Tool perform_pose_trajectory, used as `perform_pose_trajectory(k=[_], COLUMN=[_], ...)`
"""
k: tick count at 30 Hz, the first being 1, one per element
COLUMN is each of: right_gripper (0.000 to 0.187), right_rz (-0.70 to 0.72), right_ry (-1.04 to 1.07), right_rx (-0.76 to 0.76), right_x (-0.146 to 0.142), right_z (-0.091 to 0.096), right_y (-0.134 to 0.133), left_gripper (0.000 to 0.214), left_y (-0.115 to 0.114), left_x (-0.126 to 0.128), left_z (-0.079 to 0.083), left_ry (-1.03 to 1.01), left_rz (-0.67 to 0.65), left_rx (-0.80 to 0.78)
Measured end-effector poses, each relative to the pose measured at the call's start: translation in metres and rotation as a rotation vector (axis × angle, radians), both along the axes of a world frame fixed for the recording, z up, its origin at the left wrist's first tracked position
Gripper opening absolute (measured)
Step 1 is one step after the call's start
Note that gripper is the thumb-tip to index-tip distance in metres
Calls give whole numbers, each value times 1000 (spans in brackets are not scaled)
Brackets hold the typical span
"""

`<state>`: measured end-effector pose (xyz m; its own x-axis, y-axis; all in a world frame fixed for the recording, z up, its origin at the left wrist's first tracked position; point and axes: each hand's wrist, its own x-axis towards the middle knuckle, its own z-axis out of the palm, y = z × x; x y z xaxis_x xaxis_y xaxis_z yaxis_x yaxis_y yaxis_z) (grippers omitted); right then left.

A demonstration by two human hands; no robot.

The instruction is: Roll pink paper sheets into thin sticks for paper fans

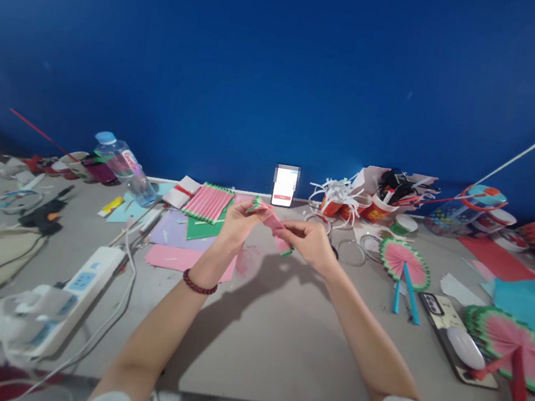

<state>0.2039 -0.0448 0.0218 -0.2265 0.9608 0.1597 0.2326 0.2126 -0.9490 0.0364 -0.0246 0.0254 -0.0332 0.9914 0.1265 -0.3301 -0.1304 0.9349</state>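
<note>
Both hands hold one strip of pleated pink paper with green edges (272, 220), raised above the middle of the table. My left hand (241, 218) is closed on its upper left end, where green edging shows. With thumb and fingers, my right hand (309, 241) pinches the lower right part; a green-tipped end hangs below the fingers. To the left lies a pleated pink-and-green sheet (209, 202), on top of green paper (200, 228) and near lilac paper (175, 230) and pink paper (178, 259).
A phone (284, 186) leans against the blue wall. Finished pink-and-green paper fans (403, 262) lie at right, near a mouse (465, 347) on another phone (433, 304). Cups of scraps and tools (377, 209) stand behind. At left are a bottle (126, 166), glue gun (44, 214) and power strip (82, 297).
</note>
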Motion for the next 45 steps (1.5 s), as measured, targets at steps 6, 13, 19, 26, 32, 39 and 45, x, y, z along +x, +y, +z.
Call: perform_pose_trajectory(k=[6,13,19,26,32,39,45], right_gripper=[21,27,38,36,29,27,40], right_rz=[-92,-47,104,83,85,31,200], right_ry=[-105,-90,-3,-49,-133,-181,-39], right_rx=[108,24,-110,-66,-7,102,-52], right_x=[0,4,4,3,3,3,13], right_z=[-3,-7,-9,-6,-4,-4,-6], right_y=[1,7,10,7,7,7,13], left_gripper=[27,29,27,22,20,24,27], left_y=[0,0,7,8,8,8,11], left_x=[3,4,-1,-5,-5,-3,-6], left_z=[-1,-4,-9,-9,-11,-8,-10], left_ry=[-47,201,139,106,97,-21,-37], left_rz=[-8,-150,-9,-84,-72,-157,-80], left_rx=[-28,-12,-65,-74,-61,-74,-118])
